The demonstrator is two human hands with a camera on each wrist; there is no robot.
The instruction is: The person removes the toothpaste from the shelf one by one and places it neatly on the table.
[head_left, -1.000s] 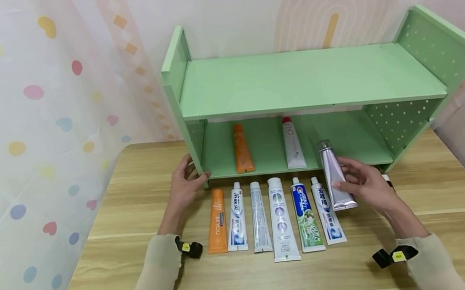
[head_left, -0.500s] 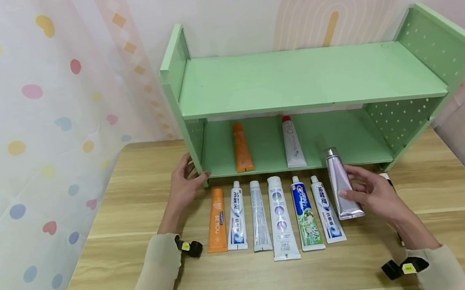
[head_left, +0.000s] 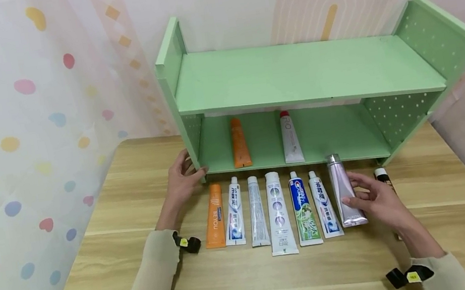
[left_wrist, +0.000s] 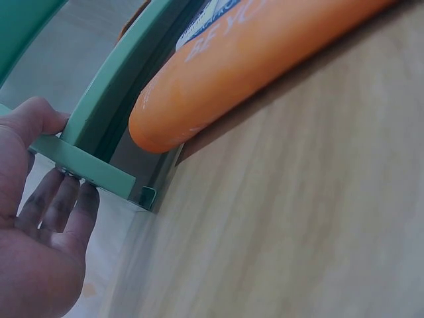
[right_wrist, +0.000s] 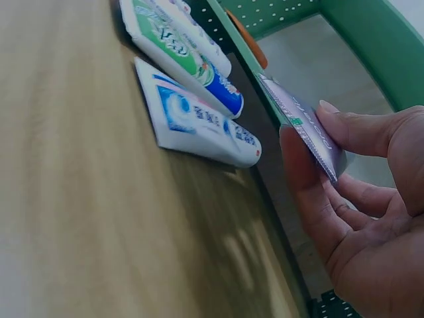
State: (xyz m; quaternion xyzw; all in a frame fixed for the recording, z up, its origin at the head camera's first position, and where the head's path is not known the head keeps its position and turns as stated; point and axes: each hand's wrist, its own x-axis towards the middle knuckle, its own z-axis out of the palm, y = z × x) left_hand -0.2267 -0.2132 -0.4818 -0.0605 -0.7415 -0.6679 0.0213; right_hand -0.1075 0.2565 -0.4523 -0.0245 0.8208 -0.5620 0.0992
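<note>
My left hand (head_left: pixel 181 181) grips the left upright of the green shelf unit (head_left: pixel 173 91); the left wrist view has the thumb on one side of its edge and the fingers on the other. My right hand (head_left: pixel 377 197) pinches a shiny lilac metallic tube (head_left: pixel 347 198) between thumb and fingers. In the right wrist view the tube is apart from the table, its flat crimped end towards the camera. Just left of it lies a blue-and-white toothpaste tube (head_left: pixel 326 206). The orange tube (head_left: pixel 214 218) lies nearest my left hand.
On the lower shelf lie an orange tube (head_left: pixel 240 144) and a red-capped white tube (head_left: pixel 291 139). Several toothpaste tubes, including a blue-green one (head_left: pixel 304 212) and a large white one (head_left: pixel 279 218), form a row before the unit. A white-capped dark tube (head_left: pixel 382 175) is partly behind my right hand.
My right hand has brought the lilac tube down and slightly right, away from the lower shelf's front edge to the right end of the row. My left hand keeps its hold.
</note>
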